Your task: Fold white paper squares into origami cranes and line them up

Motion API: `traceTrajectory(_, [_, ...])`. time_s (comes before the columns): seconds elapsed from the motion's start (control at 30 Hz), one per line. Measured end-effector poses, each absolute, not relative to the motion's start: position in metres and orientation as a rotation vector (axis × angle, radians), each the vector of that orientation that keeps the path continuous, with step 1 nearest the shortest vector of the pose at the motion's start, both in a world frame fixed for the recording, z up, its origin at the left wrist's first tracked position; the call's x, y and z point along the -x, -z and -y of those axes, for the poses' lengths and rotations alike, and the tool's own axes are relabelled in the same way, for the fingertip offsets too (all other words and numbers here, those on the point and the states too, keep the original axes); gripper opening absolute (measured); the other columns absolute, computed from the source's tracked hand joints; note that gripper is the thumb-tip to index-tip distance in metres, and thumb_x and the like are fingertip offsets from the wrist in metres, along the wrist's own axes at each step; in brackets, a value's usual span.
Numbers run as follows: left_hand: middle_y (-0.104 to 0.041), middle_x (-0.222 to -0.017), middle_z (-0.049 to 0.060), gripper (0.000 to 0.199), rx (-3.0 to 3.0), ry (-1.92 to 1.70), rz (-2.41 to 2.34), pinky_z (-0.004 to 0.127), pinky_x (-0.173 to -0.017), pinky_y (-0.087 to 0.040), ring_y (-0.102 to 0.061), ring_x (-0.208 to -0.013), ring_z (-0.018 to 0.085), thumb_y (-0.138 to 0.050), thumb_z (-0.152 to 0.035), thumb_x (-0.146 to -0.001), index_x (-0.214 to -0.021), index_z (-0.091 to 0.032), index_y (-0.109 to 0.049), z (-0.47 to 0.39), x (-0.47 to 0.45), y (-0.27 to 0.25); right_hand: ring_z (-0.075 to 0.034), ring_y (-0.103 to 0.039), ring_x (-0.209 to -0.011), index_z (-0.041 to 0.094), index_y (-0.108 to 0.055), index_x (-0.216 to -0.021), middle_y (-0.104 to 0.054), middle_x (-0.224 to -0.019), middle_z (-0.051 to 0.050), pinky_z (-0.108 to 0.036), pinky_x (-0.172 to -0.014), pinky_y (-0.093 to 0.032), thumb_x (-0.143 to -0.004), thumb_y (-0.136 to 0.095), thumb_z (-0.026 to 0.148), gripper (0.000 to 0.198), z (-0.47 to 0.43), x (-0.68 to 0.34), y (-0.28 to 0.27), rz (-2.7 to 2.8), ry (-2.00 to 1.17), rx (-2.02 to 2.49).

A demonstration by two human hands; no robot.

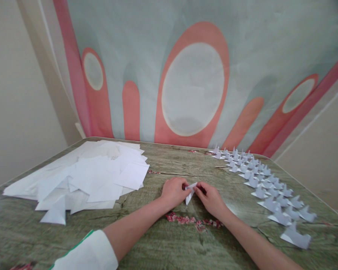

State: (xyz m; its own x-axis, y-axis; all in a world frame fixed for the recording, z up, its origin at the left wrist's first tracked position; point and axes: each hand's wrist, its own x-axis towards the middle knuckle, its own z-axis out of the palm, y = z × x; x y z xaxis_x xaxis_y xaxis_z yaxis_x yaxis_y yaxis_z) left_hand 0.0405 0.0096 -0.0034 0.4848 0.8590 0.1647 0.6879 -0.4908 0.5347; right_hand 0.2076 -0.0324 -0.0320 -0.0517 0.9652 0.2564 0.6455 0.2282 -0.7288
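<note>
Near the middle of the table, a small folded white paper (189, 195) is held between my two hands. My left hand (174, 192) pinches its left side with thumb and fingers. At its upper right corner, my right hand (210, 197) grips it between thumb and index finger. One pointed end hangs down toward me. Part of the paper is hidden behind my fingertips.
Loose white paper sheets (101, 172) are heaped on the left of the wood-patterned table (146, 240), with a folded triangle (56, 212) at their front. Rows of folded paper figures (270, 187) line the right side. A patterned backdrop (146, 45) stands behind.
</note>
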Motion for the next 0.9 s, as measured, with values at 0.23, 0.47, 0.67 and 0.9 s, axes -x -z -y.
traceTrajectory(0.23, [-0.065,-0.076,0.001,0.016,-2.354,-0.596,-1.261,0.025,-0.067,-0.04,-0.058,-0.076,0.018,-0.056,-0.034,-0.075,-0.072,-0.021,-0.066,-0.01,-0.041,0.004,-0.016,-0.057,-0.066,0.019,-0.056,-0.084,-0.063,-0.073,-0.001,-0.026,-0.061,-0.041,-0.085,-0.046,0.029,0.014,0.031,-0.209,0.037,1.758,-0.602,1.457])
traceTrajectory(0.47, [-0.066,-0.078,-0.001,0.021,-2.29,-0.686,-1.277,0.027,-0.072,-0.041,-0.059,-0.078,0.018,-0.06,-0.033,-0.073,-0.091,-0.023,-0.062,-0.003,-0.04,0.006,-0.016,-0.058,-0.065,0.02,-0.055,-0.085,-0.062,-0.071,0.0,-0.027,-0.061,-0.043,-0.083,-0.048,0.027,0.01,0.03,-0.208,0.038,1.737,-0.61,1.46])
traceTrajectory(0.67, [-0.067,-0.077,-0.002,0.024,-2.243,-0.747,-1.275,0.028,-0.074,-0.041,-0.06,-0.078,0.018,-0.061,-0.033,-0.073,-0.095,-0.023,-0.061,-0.002,-0.041,0.009,-0.017,-0.058,-0.064,0.019,-0.047,-0.103,-0.062,-0.072,0.0,-0.028,-0.061,-0.044,-0.081,-0.048,0.025,0.024,0.03,-0.205,0.042,1.682,-0.568,1.492])
traceTrajectory(0.9, [-0.067,-0.075,-0.002,0.02,-2.214,-0.744,-1.246,0.026,-0.07,-0.042,-0.061,-0.074,0.016,-0.06,-0.034,-0.073,-0.089,-0.023,-0.065,-0.004,-0.041,0.012,-0.016,-0.056,-0.058,0.02,-0.04,-0.096,-0.059,-0.07,0.001,-0.027,-0.055,-0.042,-0.078,-0.051,0.028,0.022,0.027,-0.205,0.052,1.62,-0.504,1.527])
